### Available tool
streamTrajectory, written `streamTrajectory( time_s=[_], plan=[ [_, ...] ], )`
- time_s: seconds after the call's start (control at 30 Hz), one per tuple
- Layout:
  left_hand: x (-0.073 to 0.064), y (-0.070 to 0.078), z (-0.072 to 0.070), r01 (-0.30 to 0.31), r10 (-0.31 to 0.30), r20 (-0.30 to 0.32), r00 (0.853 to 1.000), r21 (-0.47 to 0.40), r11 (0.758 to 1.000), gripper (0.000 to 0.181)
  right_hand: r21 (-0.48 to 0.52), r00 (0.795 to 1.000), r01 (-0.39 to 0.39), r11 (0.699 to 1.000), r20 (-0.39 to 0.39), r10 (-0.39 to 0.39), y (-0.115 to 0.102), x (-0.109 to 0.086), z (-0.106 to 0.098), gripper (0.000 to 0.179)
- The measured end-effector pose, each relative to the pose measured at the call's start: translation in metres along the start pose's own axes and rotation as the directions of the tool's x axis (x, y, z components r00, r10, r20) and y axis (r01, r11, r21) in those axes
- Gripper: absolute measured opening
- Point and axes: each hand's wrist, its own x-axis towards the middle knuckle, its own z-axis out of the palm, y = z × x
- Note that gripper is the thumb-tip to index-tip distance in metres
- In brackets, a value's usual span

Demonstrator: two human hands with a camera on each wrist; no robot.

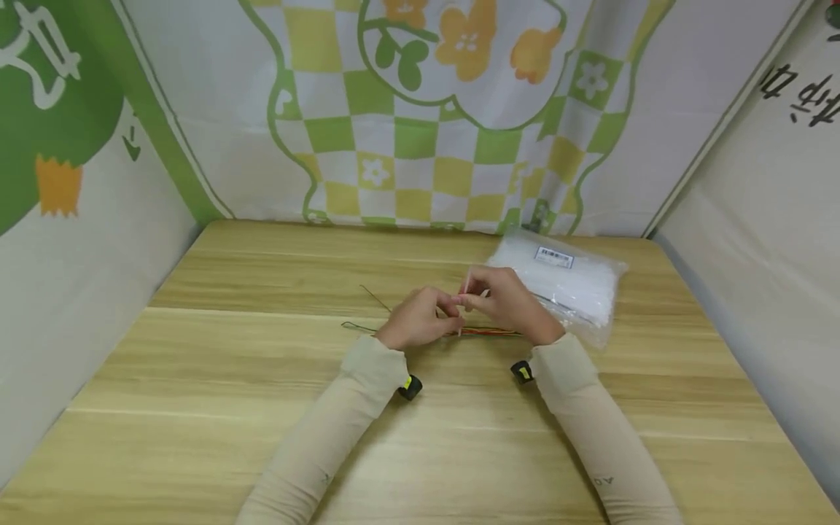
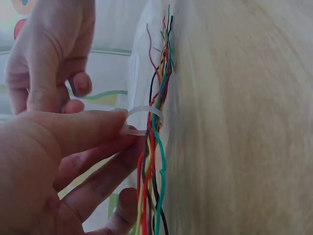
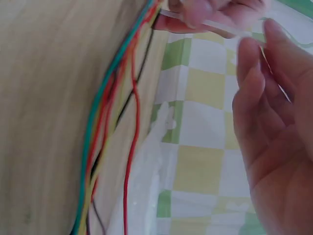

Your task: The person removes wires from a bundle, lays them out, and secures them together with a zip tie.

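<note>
A bundle of thin coloured wires (image 2: 159,147), red, green, yellow and black, lies on the wooden table. Looped around the bundle is a white plastic cable tie (image 2: 145,108). My left hand (image 1: 420,319) pinches the cable tie beside the wires between thumb and fingers. To its right, my right hand (image 1: 507,297) holds the tail of the tie between thumb and forefinger, as the right wrist view shows. The strip (image 3: 220,25) runs between the two hands. Fingers hide the tie's head.
A clear plastic bag (image 1: 558,273) with white contents and a barcode label lies behind my right hand. Wire ends (image 1: 357,325) stick out left of my left hand. Patterned cloth walls (image 1: 413,175) border the table (image 1: 262,408) at the back and sides.
</note>
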Motion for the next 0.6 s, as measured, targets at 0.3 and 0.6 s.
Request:
streamTrajectory(
  time_s=[0.3,0.6],
  plan=[
    [0.0006,0.0051,0.0071,0.023,-0.024,0.008,1.0,0.051,0.998,0.015,-0.349,0.919,0.207,0.914,-0.252,-0.304,-0.0003,-0.0032,0.0049,0.029],
    [-0.0001,0.0077,0.0046,0.027,-0.029,0.011,1.0,0.166,0.986,0.015,-0.385,0.831,0.281,0.879,-0.36,-0.424,-0.004,0.0,0.0001,0.032]
  ],
)
